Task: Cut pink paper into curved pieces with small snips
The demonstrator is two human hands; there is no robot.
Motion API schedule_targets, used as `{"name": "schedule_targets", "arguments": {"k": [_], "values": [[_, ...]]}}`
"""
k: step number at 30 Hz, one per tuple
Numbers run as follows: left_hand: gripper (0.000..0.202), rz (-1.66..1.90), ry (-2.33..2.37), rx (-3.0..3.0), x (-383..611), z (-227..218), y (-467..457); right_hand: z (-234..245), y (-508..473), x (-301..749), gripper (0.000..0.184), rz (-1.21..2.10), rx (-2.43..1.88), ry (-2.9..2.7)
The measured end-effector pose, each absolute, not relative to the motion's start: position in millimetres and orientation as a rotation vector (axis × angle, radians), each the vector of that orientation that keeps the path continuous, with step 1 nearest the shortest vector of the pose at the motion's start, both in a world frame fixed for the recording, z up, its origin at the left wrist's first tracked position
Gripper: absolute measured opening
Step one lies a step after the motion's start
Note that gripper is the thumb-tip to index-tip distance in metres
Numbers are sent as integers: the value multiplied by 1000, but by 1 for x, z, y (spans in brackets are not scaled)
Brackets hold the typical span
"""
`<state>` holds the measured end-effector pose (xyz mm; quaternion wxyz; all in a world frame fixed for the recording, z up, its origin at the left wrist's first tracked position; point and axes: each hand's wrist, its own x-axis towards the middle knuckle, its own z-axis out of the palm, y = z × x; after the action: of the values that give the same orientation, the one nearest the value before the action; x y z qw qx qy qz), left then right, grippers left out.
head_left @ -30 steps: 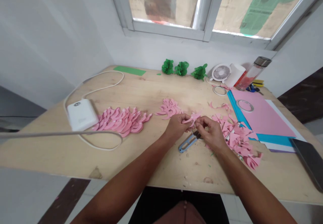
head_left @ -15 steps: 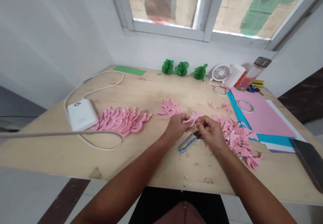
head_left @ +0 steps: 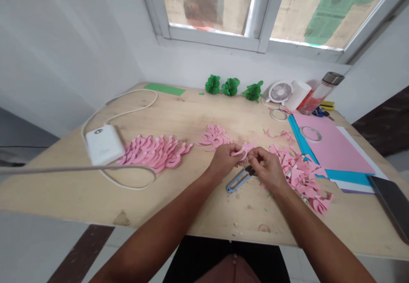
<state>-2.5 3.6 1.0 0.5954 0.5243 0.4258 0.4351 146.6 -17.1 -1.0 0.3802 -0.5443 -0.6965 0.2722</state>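
A cut piece of pink paper (head_left: 245,149) is pinched between my two hands above the table. My left hand (head_left: 224,160) grips its left side, while the closed fingers of my right hand (head_left: 266,166) hold its right end. Just below them lies a pair of thread snips (head_left: 238,181) with a light blue handle, its dark blades partly under my right hand. Beyond my left hand sits a small heap of pink curved cutouts (head_left: 213,136). Pink paper scraps (head_left: 303,176) spread beside my right hand.
Overlapping pink cutouts (head_left: 156,152) lie left, by a white power bank (head_left: 105,144) and its cable. Green paper ornaments (head_left: 230,87), a small fan (head_left: 280,92) and a bottle (head_left: 321,95) stand at the back. Coloured sheets (head_left: 338,147) and a dark phone (head_left: 390,202) are right.
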Motion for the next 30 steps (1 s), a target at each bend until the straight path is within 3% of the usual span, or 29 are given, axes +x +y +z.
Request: {"name": "schedule_targets", "arguments": {"k": [30], "values": [[19,998,977,1223,-3,-2,5,0,-17,146,10,697,-1398,-1801]]}}
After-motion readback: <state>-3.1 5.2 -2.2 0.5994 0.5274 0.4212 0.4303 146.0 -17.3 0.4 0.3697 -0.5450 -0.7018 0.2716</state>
